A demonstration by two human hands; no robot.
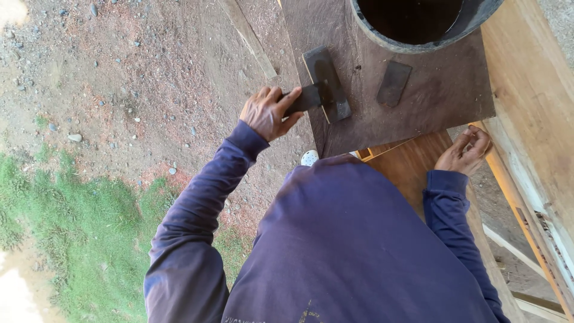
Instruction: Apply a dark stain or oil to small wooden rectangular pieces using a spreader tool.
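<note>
My left hand (269,112) grips a dark flat blade (306,98) by its near end. The blade's far end lies across a dark rectangular stone (327,84) on a dark brown board (418,116). A smaller dark flat stone (393,84) lies on the same board, to the right. My right hand (465,152) is at the board's near right corner, beside a reddish wooden plank (412,164). Its fingers are curled in and nothing shows in them. Both arms wear dark purple sleeves.
A black round bucket (382,37) stands at the board's far edge. Pale wooden beams (532,90) run along the right. Left of the board is gravelly dirt (119,72), with grass (72,227) nearer. A white shoe tip (309,157) shows below the board.
</note>
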